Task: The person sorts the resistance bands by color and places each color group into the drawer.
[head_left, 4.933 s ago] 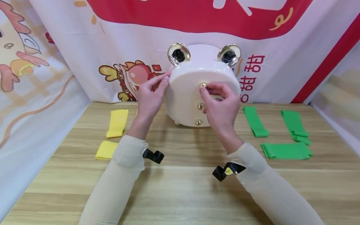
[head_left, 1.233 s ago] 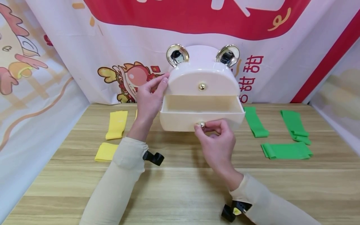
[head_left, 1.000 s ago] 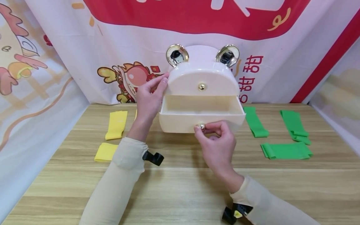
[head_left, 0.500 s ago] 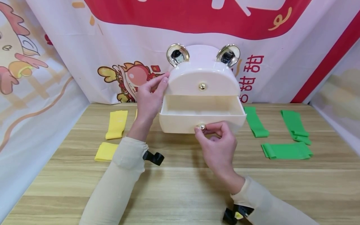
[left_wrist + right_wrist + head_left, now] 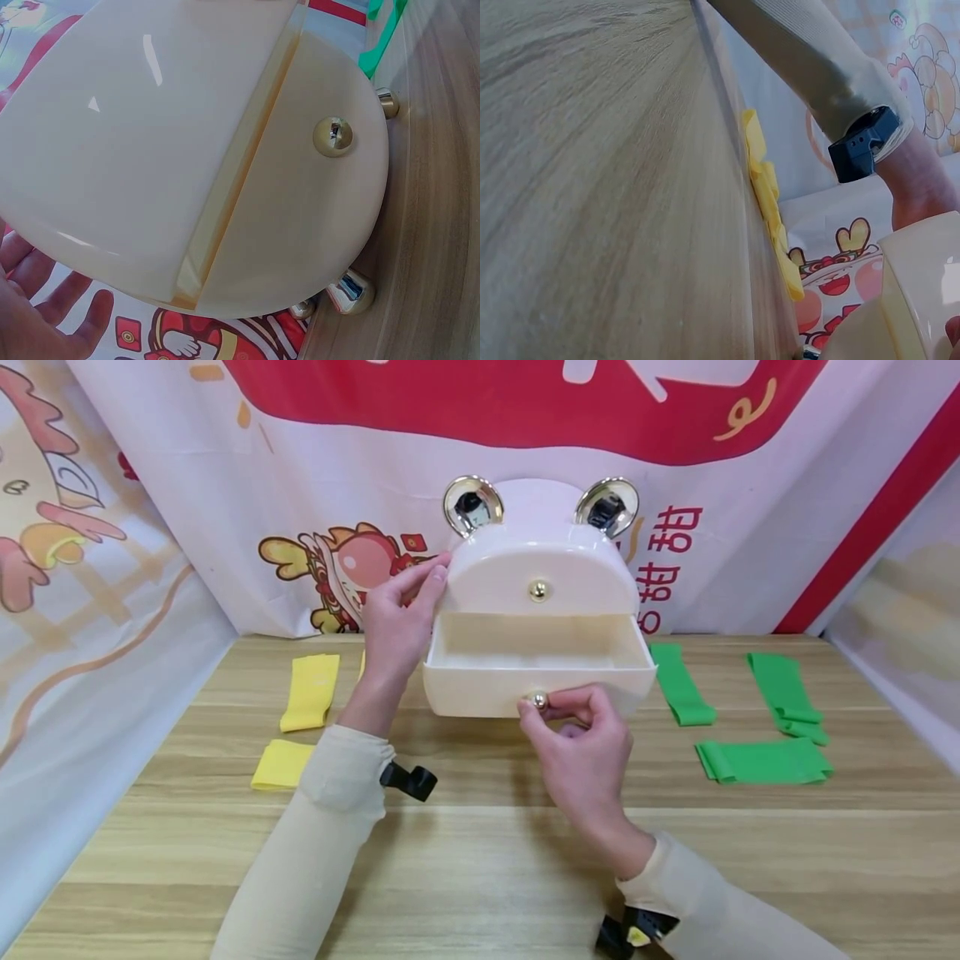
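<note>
A white rounded storage box (image 5: 543, 535) with gold-rimmed, eye-like rounds on top stands at the back of the table. Its middle drawer (image 5: 472, 692) is pulled out, and the bare inside shows. My right hand (image 5: 581, 752) pinches that drawer's gold knob (image 5: 538, 700) between thumb and finger. Against the box's left side rests my left hand (image 5: 401, 622), fingers extended; the left wrist view shows its fingers (image 5: 94, 319) beside the shell. The upper drawer's knob (image 5: 538, 591) is free. A lower drawer (image 5: 300, 202) is closed, seen in the left wrist view.
Folded yellow strips (image 5: 310, 692) lie on the wooden table (image 5: 480, 877) at left, one partly behind the left arm. Several green strips (image 5: 765, 762) lie at right. A printed cloth (image 5: 360, 452) hangs close behind the box.
My right hand has gone from the upper knob to the middle one and drawn the middle drawer toward me. Over the last second it barely moved. My left hand stayed at the box's side.
</note>
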A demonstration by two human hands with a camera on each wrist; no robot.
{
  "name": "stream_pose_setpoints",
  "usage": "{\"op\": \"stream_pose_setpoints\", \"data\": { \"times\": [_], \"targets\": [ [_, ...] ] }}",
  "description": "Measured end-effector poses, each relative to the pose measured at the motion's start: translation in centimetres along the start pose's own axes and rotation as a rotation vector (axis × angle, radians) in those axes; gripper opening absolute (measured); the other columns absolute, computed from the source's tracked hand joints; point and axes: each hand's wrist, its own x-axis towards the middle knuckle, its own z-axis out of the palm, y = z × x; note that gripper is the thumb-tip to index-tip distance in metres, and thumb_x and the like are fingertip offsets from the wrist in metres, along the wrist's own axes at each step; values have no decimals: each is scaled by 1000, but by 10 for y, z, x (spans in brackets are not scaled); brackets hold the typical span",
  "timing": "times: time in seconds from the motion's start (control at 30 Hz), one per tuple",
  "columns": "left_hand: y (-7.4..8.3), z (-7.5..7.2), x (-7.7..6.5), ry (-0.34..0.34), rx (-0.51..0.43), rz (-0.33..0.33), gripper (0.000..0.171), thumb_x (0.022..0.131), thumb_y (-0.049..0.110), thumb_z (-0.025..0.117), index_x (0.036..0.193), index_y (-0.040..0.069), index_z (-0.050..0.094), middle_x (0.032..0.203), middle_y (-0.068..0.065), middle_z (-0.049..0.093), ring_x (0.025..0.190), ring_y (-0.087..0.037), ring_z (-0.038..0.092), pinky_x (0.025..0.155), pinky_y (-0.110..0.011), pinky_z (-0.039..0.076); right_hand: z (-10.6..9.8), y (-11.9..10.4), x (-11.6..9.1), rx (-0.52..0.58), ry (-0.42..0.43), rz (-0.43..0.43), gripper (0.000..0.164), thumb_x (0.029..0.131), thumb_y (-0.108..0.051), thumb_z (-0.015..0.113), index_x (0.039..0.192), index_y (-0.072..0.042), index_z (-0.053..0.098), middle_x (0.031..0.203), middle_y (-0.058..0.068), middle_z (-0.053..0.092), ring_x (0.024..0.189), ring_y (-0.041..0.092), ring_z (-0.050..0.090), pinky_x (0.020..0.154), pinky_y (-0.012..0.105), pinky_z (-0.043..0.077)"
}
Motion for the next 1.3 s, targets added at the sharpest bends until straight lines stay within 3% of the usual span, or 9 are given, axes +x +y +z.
{"op": "stream_pose_setpoints", "data": {
  "times": [0.17,0.3,0.5,0.63,0.77,0.97,1.1,1.2,1.3],
  "targets": [
    [0,0,0,-1,-6,-12,29,104,42,67,130,33,77,135,6,75,122,-11,68,108,-33,59,-4,-1,0,-7,-28,3,24,85,-7,88,99,-5,68,94,10,80,66,11,65,55,16,48],
    [0,-1,0,3,-4,-17,29,104,42,68,130,34,77,136,7,75,122,-11,69,107,-33,59,-14,-5,2,-69,-54,-33,22,87,-15,89,99,-10,72,93,0,78,60,9,56,52,17,43],
    [-1,0,1,2,-10,-12,29,104,42,68,130,33,77,136,6,75,121,-11,69,106,-33,60,-51,-18,21,-45,-47,-269,13,88,-5,85,95,-2,75,87,-11,75,51,7,52,43,18,39],
    [-1,0,1,-1,-18,-8,29,104,41,68,130,32,77,136,6,75,121,-11,69,107,-33,59,-89,-22,49,96,-68,-386,13,89,6,79,99,10,72,88,-5,77,48,7,54,42,16,42],
    [-1,0,1,-1,-20,-8,29,104,41,67,131,32,77,136,6,75,121,-11,69,106,-33,60,-130,-11,83,266,-138,-350,16,89,12,74,103,16,70,92,7,80,54,12,63,51,16,53],
    [-1,-2,1,-2,-18,-1,30,104,41,67,131,31,76,136,6,75,123,-11,69,108,-33,59,-177,24,121,274,-343,-208,13,93,15,67,107,16,69,95,8,81,67,17,72,59,18,58],
    [0,-2,1,1,-18,0,30,104,40,67,132,30,76,137,6,74,123,-11,69,108,-32,58,-195,46,134,105,-407,-68,16,97,7,69,112,8,72,102,2,82,82,13,77,70,17,59],
    [0,-1,1,1,-17,-3,30,104,40,68,131,30,77,136,5,75,122,-11,69,108,-32,58,-205,61,140,-109,-438,26,20,100,-4,72,119,1,74,107,-7,81,93,9,75,80,15,58],
    [0,0,1,-2,-16,-7,30,104,41,68,131,31,77,136,5,75,122,-11,69,107,-32,59,-213,74,145,-303,-511,68,25,102,-12,71,125,-2,73,109,-15,78,99,8,72,84,15,58]
  ]
}}
